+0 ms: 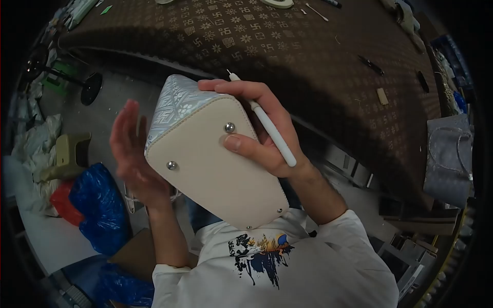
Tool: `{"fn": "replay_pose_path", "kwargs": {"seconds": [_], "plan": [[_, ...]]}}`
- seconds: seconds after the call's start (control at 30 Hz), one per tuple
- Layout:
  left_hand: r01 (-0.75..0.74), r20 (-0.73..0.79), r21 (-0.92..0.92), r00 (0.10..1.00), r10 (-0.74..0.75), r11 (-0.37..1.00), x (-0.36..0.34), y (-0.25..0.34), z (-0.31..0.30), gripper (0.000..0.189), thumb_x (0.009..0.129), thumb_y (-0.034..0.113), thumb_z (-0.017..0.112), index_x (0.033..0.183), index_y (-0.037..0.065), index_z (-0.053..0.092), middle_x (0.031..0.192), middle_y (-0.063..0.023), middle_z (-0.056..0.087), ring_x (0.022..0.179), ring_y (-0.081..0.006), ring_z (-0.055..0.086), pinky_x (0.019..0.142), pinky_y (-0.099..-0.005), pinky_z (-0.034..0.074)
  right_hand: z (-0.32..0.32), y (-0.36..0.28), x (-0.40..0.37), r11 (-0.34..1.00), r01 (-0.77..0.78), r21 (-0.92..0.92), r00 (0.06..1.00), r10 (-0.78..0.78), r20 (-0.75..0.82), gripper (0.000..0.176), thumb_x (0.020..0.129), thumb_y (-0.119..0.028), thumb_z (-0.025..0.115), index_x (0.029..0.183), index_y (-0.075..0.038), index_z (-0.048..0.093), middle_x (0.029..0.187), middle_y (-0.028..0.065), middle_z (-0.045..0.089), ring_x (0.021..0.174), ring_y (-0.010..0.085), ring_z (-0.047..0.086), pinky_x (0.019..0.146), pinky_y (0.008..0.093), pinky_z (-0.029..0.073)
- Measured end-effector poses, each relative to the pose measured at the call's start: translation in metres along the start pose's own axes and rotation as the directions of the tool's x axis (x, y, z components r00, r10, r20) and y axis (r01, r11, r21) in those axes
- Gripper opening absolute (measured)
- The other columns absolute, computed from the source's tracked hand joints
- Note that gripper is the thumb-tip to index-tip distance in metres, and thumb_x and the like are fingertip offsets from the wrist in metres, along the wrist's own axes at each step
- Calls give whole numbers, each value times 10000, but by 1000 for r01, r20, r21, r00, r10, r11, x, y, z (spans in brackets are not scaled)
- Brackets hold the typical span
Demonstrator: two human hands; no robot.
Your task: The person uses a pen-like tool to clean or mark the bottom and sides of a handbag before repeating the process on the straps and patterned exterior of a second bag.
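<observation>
- Right hand: closed round the upper end of the bag, thumb pressed on the cream base beside a metal stud, fingers curled over the silver patterned side.
- Same hand also carries a white pen, lying across the fingers with its tip pointing away from the person.
- Left hand: open, fingers straight, palm flat against the bag's left side; not gripping.
- Bag held in the air, base turned to the camera, in front of the chest, just short of the near edge of the table.
- Table covered with a brown patterned cloth.
- Floor, left: blue plastic sack, small stool.
- Right: a grey bag.
</observation>
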State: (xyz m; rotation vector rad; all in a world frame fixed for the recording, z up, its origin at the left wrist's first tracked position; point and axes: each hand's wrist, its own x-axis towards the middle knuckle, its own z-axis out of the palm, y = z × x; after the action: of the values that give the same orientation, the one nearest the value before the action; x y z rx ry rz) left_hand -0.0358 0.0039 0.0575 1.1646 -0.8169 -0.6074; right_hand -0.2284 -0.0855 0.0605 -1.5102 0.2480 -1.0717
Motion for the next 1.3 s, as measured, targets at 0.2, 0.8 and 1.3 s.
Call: {"fn": "replay_pose_path", "kwargs": {"seconds": [0.2, 0.8, 1.3], "plan": [[-356, 243, 165, 919, 312, 920, -2, 11, -8, 494, 841, 278, 732, 1218, -2, 578, 1285, -239, 616, 1294, -361, 534, 1156, -526, 317, 24, 5, 4, 974, -13, 224, 994, 36, -101, 463, 952, -166, 562, 1363, 6, 433, 1363, 268, 544, 1310, 297, 519, 1115, 426, 415], [-236, 97, 150, 970, 223, 960, -9, 7, -27, 459, 831, 248, 741, 1182, -2, 582, 1285, -240, 614, 1292, -364, 535, 1158, -528, 327, 35, 14, 0, 988, 70, 140, 991, -53, -122, 282, 982, -23, 517, 1264, -27, 529, 1241, 178, 643, 1214, 255, 615, 1051, 403, 496], [-356, 513, 66, 813, 275, 932, 7, 22, 26, 570, 755, 154, 770, 1255, -11, 554, 1328, -233, 585, 1274, -334, 533, 1120, -466, 356, -23, -16, 11, 994, -35, 101, 953, 63, -296, 308, 881, -67, 741, 1161, -20, 622, 955, 57, 674, 921, 110, 654, 812, 238, 546]]}}
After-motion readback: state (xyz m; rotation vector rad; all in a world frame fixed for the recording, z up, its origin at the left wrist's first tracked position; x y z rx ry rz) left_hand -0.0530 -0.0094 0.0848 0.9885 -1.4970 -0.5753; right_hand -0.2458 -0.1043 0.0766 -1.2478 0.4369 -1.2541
